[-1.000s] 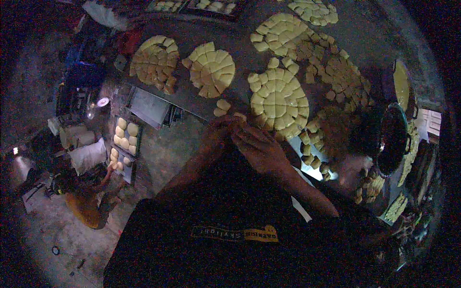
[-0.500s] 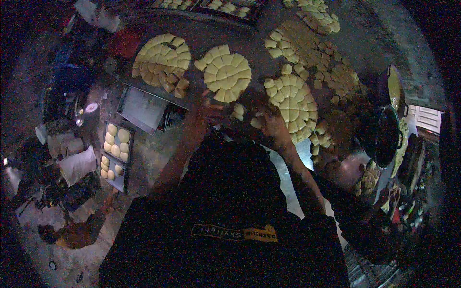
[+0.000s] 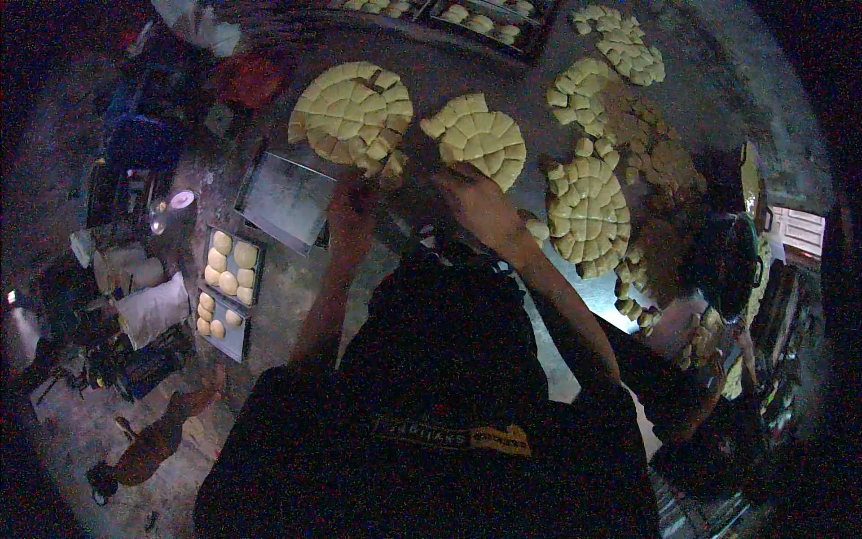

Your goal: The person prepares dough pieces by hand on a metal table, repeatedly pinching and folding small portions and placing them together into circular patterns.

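Observation:
A flat round of pale dough [image 3: 355, 108], cut into several pieces, lies on the dark work table. Another cut dough round [image 3: 480, 139] lies to its right. At the near edge of this second round is my right hand [image 3: 476, 202], its fingers bent and dim; what lies under them is hidden. My left hand [image 3: 352, 202] is just below the near edge of the left round, beside a metal tray. Its fingers are lost in shadow, so whether it holds dough does not show. A few small dough pieces [image 3: 537, 229] sit right of my right wrist.
A larger cut dough round [image 3: 588, 211] and many loose pieces spread to the right, near a dark round pan [image 3: 725, 260]. An empty metal tray [image 3: 285, 199] stands at left, with trays of dough balls [image 3: 232, 265] lower down. Another person [image 3: 162, 440] is at lower left.
The view has shifted, so the table's things appear further right. My right hand has moved from beside the larger right round to the middle round; my left hand is now nearer the left round.

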The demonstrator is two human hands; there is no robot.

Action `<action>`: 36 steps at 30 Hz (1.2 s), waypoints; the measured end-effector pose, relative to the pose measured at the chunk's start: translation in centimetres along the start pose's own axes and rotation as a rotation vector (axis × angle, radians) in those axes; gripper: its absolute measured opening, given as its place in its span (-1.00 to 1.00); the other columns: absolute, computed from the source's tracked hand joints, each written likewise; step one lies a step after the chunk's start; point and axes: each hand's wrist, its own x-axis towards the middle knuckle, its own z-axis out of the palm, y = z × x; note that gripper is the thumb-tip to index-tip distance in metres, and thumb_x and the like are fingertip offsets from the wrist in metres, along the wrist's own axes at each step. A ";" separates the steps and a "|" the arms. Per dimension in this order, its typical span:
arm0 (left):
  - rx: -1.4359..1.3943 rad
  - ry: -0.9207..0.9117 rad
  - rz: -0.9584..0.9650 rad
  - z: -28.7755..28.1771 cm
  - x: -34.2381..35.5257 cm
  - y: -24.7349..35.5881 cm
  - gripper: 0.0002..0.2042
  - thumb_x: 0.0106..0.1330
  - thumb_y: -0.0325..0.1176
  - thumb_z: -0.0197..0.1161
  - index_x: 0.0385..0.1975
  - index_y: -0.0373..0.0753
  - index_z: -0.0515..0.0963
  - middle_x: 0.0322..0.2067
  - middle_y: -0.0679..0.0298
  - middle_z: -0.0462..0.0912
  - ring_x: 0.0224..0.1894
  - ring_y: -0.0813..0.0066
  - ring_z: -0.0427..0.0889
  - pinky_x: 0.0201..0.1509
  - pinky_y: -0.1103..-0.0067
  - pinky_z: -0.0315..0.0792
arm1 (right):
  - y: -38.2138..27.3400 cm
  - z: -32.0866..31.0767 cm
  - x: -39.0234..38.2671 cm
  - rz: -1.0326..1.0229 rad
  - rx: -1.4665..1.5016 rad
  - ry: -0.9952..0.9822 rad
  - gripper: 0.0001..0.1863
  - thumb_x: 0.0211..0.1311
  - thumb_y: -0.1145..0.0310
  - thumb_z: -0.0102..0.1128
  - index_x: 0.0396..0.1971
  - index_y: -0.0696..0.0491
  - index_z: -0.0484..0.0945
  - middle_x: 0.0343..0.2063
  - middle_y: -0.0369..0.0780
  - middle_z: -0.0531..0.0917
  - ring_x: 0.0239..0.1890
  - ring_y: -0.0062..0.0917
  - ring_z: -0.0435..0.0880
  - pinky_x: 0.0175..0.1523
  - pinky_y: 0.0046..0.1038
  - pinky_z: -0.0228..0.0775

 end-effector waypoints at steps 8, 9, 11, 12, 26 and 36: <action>0.271 -0.074 0.005 2.2 0.6 0.9 -0.60 0.26 -0.45 0.34 0.12 -0.30 0.56 0.03 0.07 0.68 0.07 0.14 0.68 0.17 0.28 0.54 | -1.8 5.6 8.8 -0.278 -0.146 0.150 -0.54 0.24 0.47 0.21 0.17 -0.04 0.58 0.11 -0.03 0.61 0.21 -0.11 0.59 0.28 -0.14 0.49; 0.326 -0.066 0.095 2.3 0.6 1.0 -0.61 0.26 -0.44 0.34 0.11 -0.30 0.56 0.05 0.07 0.68 0.08 0.13 0.68 0.18 0.27 0.55 | -0.2 5.2 8.5 -0.230 -0.077 0.064 -0.55 0.23 0.48 0.23 0.16 -0.02 0.59 0.09 -0.04 0.62 0.18 -0.13 0.61 0.26 -0.14 0.51; 0.372 -0.041 0.178 2.2 0.2 1.4 -0.63 0.29 -0.40 0.33 0.09 -0.30 0.58 0.06 0.08 0.68 0.09 0.14 0.68 0.18 0.28 0.55 | 1.5 3.3 7.2 -0.105 0.072 -0.004 -0.58 0.22 0.50 0.27 0.12 0.02 0.60 0.04 -0.06 0.65 0.10 -0.17 0.67 0.19 -0.17 0.56; 0.367 -0.012 0.168 1.7 -0.3 1.7 -0.64 0.31 -0.37 0.33 0.09 -0.30 0.58 0.06 0.09 0.68 0.09 0.15 0.67 0.18 0.29 0.54 | 0.6 1.1 6.1 -0.038 0.154 0.007 -0.59 0.21 0.51 0.29 0.09 0.04 0.60 0.00 -0.07 0.67 0.05 -0.19 0.70 0.16 -0.20 0.58; -0.398 -0.356 -0.165 19.7 -2.6 18.7 -0.64 0.40 -0.44 0.33 0.17 -0.31 0.57 0.16 0.09 0.62 0.27 0.26 0.53 0.31 0.41 0.47 | -2.5 -16.3 -11.7 0.259 0.094 0.630 -0.61 0.13 0.60 0.46 0.00 0.04 0.71 0.06 -0.12 0.73 0.08 -0.36 0.75 0.12 -0.37 0.61; 0.139 -0.848 1.377 27.9 -3.6 25.4 -0.47 0.47 0.11 0.14 0.36 0.05 0.48 0.43 0.23 0.39 0.44 0.06 0.36 0.40 0.07 0.37 | 0.4 -17.7 -27.2 0.464 0.875 0.667 -0.65 0.16 0.48 0.50 -0.07 0.11 0.60 -0.07 -0.19 0.70 -0.02 -0.48 0.67 0.07 -0.33 0.55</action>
